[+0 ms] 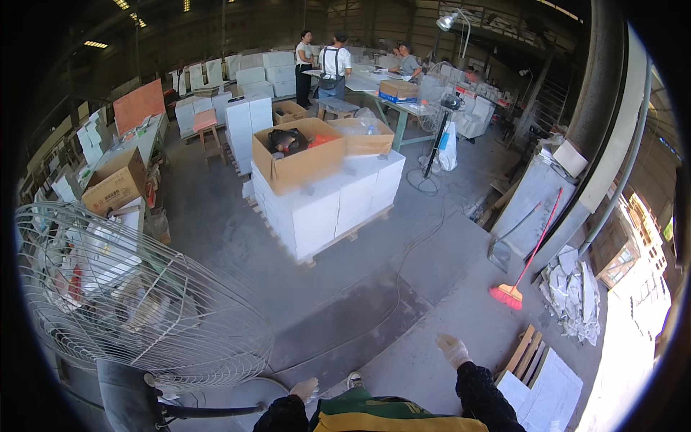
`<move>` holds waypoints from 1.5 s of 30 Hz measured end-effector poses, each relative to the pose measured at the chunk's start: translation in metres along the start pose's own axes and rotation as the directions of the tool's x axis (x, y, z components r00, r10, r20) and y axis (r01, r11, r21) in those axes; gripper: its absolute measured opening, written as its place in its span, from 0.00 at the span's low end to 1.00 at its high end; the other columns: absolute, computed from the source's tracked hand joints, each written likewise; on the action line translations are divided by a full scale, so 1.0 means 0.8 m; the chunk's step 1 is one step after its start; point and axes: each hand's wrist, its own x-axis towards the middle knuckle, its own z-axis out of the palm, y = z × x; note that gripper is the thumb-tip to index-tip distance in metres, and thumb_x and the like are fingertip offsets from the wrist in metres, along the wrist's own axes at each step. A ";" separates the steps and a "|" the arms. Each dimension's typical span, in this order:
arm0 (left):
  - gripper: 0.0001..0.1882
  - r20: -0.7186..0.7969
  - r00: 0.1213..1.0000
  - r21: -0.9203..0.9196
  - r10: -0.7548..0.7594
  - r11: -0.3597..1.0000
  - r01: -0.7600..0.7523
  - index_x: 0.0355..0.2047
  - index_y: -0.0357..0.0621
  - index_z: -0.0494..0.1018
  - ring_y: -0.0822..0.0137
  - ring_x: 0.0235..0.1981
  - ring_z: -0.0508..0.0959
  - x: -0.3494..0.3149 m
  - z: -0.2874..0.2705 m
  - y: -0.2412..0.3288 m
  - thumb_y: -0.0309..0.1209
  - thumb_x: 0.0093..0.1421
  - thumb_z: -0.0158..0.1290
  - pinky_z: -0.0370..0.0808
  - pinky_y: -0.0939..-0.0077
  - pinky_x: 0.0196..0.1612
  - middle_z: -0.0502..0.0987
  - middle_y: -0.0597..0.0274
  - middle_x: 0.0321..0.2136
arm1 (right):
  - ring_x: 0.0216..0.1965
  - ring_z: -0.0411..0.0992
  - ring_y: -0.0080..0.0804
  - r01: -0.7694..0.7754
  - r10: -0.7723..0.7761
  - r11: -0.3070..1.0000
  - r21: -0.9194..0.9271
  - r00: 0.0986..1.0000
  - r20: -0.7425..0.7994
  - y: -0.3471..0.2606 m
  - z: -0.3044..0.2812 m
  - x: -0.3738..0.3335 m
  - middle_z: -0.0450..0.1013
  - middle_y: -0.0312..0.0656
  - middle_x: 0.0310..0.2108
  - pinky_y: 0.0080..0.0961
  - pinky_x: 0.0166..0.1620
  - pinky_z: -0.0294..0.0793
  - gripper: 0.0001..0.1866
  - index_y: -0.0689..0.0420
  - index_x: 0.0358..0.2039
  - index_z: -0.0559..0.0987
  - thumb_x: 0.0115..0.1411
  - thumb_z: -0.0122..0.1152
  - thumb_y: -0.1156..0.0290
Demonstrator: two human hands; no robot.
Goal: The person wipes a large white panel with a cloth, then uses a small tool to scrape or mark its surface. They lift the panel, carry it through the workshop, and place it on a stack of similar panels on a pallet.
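My left hand (305, 389), in a pale work glove, hangs low in front of me with loosely bent fingers and nothing visible in it. It is nearest to the large wire-caged fan (155, 309) on a dark stand at the lower left. My right hand (452, 351), also gloved, reaches out over the grey floor to the right. Its fingers are apart and hold nothing that I can see. A white slab (553, 389) and a wooden pallet (524, 354) lie beyond my right forearm. Neither hand touches anything.
Ahead stands a pallet stack of white blocks (345, 205) bearing open cardboard boxes (299, 162). A cable (398, 281) crosses the floor. On the right are a red broom (508, 294) and broken slabs (572, 291). Several people (335, 63) are around a far table.
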 end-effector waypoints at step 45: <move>0.36 -0.696 0.621 -0.695 -0.360 0.555 -0.457 0.65 0.46 0.66 0.55 0.57 0.74 0.286 -0.537 0.135 0.58 0.67 0.45 0.70 0.51 0.56 0.73 0.55 0.61 | 0.53 0.76 0.45 0.717 -0.338 0.626 0.307 -0.106 0.935 -0.678 0.650 0.728 0.77 0.50 0.55 0.34 0.57 0.72 0.25 0.57 0.60 0.76 0.70 0.52 0.56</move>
